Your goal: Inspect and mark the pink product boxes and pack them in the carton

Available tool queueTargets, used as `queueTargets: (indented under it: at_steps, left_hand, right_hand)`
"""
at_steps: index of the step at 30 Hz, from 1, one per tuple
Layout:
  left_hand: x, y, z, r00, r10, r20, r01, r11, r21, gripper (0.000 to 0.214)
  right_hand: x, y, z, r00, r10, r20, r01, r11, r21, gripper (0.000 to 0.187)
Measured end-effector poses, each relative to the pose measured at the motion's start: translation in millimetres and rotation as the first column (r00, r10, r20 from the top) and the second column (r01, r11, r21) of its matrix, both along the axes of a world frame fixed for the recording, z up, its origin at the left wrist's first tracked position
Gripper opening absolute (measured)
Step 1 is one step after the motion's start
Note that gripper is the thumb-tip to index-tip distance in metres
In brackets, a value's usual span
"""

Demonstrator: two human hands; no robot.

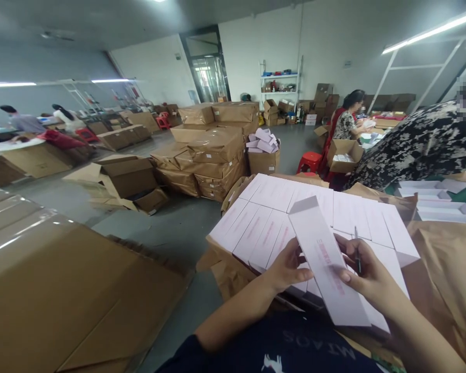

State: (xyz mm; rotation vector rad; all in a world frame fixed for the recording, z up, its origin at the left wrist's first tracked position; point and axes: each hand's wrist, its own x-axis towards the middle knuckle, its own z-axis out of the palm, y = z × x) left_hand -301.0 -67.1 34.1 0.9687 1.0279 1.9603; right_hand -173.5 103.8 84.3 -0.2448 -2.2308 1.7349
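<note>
Between my two hands is a long white carton (pixel 326 259) with red print, tilted above rows of similar cartons. My left hand (pixel 291 267) grips its left edge, thumb on the near face. On the opposite edge, my right hand (pixel 363 264) holds the carton with its thumb on the printed face. A dark pen (pixel 358 254) is also tucked among the right fingers, pointing upward. Beneath the hands, white cartons (pixel 252 228) with faint red print lie packed side by side inside brown wrapping paper (pixel 225 274).
Wrapped brown parcels (pixel 217 150) are stacked ahead, beside a box of loose white cartons (pixel 263 145). A large brown box (pixel 62 290) fills the near left. To the right, a person in a patterned top (pixel 415 140) leans over a table with open white trays (pixel 442 210). A red stool (pixel 309 162) stands beyond.
</note>
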Motion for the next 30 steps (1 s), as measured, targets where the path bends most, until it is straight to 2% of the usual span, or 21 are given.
queueTargets:
  at_steps: [5, 9, 13, 18, 22, 25, 30]
  left_hand:
    - [-3.9, -5.4, 3.1, 0.999, -0.009, 0.035, 0.008, 1.0, 0.023, 0.062]
    - [-10.9, -8.1, -2.6, 1.0, 0.031, 0.004, -0.031, 0.999, 0.034, 0.062]
    - [-18.8, -9.3, -9.9, 1.0, 0.018, -0.006, -0.017, 0.998, 0.062, 0.059]
    - [-27.2, -10.2, -13.0, 1.0, 0.011, 0.026, -0.013, 0.999, 0.052, 0.063]
    - [-34.1, -12.2, -13.6, 0.998, -0.031, 0.048, 0.026, 0.995, 0.101, 0.072]
    - [-40.2, -15.9, -18.4, 0.999, 0.011, 0.044, -0.013, 0.998, 0.055, 0.078]
    - [-53.6, -26.4, -34.0, 0.998, 0.059, 0.017, -0.059, 0.998, -0.02, 0.076]
  right_hand:
    - [-5.9, -10.3, 8.0, 1.0, -0.017, -0.007, 0.017, 0.999, 0.047, 0.055]
    - [-10.8, -19.2, 12.0, 0.999, -0.049, -0.015, 0.05, 0.994, 0.094, 0.053]
    - [-17.2, -27.4, 14.4, 0.995, -0.095, -0.018, 0.096, 0.99, 0.106, 0.055]
    - [-26.0, -36.7, 16.4, 0.993, -0.12, -0.024, 0.121, 0.989, 0.079, 0.058]
    - [-31.6, -43.5, 16.2, 0.988, -0.157, -0.006, 0.157, 0.985, 0.064, 0.061]
    - [-35.4, -49.5, 14.5, 0.982, -0.187, 0.007, 0.186, 0.981, 0.06, 0.063]
    - [-40.8, -62.8, 13.9, 0.976, -0.218, 0.012, 0.217, 0.975, 0.042, 0.063]
